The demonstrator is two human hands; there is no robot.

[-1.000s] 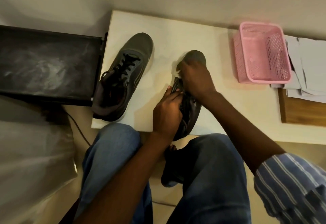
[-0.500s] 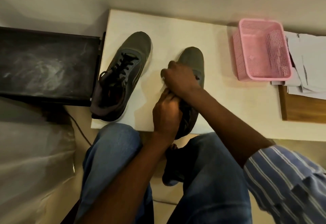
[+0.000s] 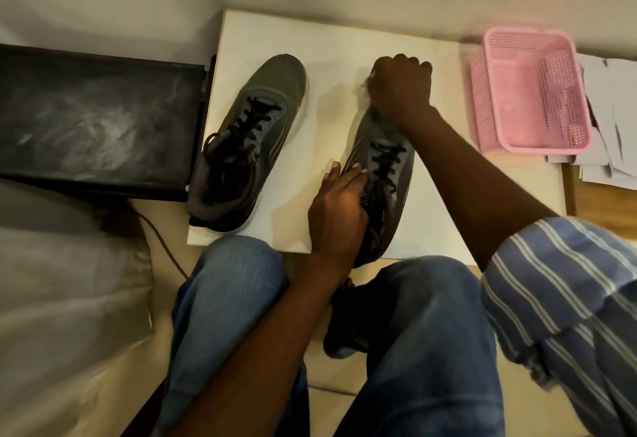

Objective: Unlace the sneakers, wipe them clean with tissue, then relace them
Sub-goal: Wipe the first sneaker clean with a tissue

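Person seen from above, head camera. Blue denim jeans (image 3: 424,343) on both legs, fabric mid-blue, slightly faded at knees, darker in folds. Right arm wears shirt sleeve (image 3: 565,302): blue-grey cloth with narrow white stripes in pairs, loose and creased, ending above elbow; forearm bare below it. Left arm bare along whole visible length, no sleeve in view. Both hands bare: left hand (image 3: 339,216), right hand (image 3: 401,88). No rings, watch or bands visible.
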